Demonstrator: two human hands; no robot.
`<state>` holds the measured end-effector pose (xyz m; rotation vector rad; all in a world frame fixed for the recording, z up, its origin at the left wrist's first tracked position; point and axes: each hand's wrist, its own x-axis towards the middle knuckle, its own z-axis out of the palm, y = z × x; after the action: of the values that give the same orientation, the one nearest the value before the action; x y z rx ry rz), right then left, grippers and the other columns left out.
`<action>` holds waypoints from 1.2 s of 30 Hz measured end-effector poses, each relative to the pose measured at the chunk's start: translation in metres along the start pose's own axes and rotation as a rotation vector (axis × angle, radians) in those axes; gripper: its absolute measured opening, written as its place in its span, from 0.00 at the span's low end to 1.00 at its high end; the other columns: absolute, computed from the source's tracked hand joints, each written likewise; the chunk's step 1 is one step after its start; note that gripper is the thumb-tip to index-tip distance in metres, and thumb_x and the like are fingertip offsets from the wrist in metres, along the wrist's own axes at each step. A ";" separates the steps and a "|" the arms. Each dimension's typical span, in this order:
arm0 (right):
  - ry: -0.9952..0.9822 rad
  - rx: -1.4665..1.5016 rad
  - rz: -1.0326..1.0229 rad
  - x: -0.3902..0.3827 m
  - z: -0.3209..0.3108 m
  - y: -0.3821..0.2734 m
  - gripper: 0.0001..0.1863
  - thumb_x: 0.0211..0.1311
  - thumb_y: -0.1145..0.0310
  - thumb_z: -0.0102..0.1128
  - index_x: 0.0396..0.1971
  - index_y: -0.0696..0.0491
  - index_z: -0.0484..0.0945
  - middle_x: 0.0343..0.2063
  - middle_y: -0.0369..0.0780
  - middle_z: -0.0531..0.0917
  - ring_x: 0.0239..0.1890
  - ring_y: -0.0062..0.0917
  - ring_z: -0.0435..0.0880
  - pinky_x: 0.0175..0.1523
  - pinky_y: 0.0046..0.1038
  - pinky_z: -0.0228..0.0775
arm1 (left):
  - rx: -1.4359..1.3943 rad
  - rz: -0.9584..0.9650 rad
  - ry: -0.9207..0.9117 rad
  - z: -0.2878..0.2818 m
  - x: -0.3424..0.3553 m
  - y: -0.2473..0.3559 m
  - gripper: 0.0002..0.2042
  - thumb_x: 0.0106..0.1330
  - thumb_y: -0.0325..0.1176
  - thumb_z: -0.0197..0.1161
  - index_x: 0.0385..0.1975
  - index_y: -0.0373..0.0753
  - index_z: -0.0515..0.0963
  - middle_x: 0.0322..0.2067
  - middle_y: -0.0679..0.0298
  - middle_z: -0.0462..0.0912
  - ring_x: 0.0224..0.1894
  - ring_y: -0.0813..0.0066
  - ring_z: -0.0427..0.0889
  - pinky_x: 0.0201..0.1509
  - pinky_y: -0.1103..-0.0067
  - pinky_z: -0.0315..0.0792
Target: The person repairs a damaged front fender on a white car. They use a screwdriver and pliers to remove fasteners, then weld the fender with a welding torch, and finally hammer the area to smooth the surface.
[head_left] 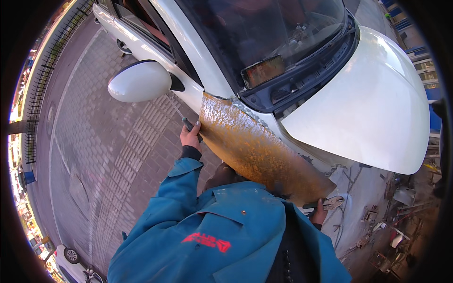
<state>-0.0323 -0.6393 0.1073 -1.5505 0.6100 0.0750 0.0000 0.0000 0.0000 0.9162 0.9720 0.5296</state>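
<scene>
A screwdriver (188, 124) with a dark handle is gripped in my left hand (190, 138), its thin shaft pointing up and left past the wing mirror. That hand is closed beside the left edge of a curved, brown-and-orange, worn-looking panel (255, 146). The panel lies along the near side of the white car, from the windscreen base toward the front. Around locking pliers (333, 203) my right hand (319, 213) is closed, at the panel's lower right corner. Whether the pliers' jaws bite on the panel cannot be made out. My sleeve hides part of the right hand.
The car's white bonnet (368, 104) stands out from its bay, beside the windscreen (264, 33). A white wing mirror (140, 81) juts out at the left above the paving (113, 122). Several tools and metal parts (377, 254) lie at the lower right.
</scene>
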 end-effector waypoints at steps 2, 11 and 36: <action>0.029 -0.039 -0.028 0.000 -0.002 -0.001 0.32 0.76 0.62 0.73 0.70 0.66 0.74 0.64 0.45 0.83 0.63 0.32 0.81 0.72 0.39 0.70 | -0.024 0.006 0.025 0.008 -0.003 0.006 0.08 0.75 0.29 0.76 0.42 0.40 0.81 0.35 0.70 0.85 0.36 0.77 0.80 0.42 0.77 0.74; 0.025 0.035 0.040 0.039 0.006 0.029 0.29 0.76 0.63 0.73 0.69 0.62 0.77 0.62 0.43 0.84 0.60 0.32 0.82 0.68 0.37 0.72 | 0.028 -0.015 0.028 0.017 -0.007 0.015 0.08 0.74 0.28 0.77 0.41 0.40 0.82 0.33 0.73 0.83 0.33 0.79 0.78 0.38 0.77 0.72; -0.065 -0.211 0.006 0.062 -0.003 0.012 0.33 0.76 0.55 0.73 0.68 0.64 0.77 0.60 0.45 0.85 0.55 0.32 0.83 0.62 0.36 0.76 | 0.188 0.032 0.058 0.026 -0.013 0.016 0.14 0.72 0.38 0.81 0.37 0.35 0.84 0.33 0.67 0.87 0.33 0.81 0.80 0.39 0.78 0.75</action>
<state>0.0143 -0.6621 0.0718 -1.7432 0.5692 0.1995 0.0165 -0.0121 0.0267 1.0902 1.0745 0.5002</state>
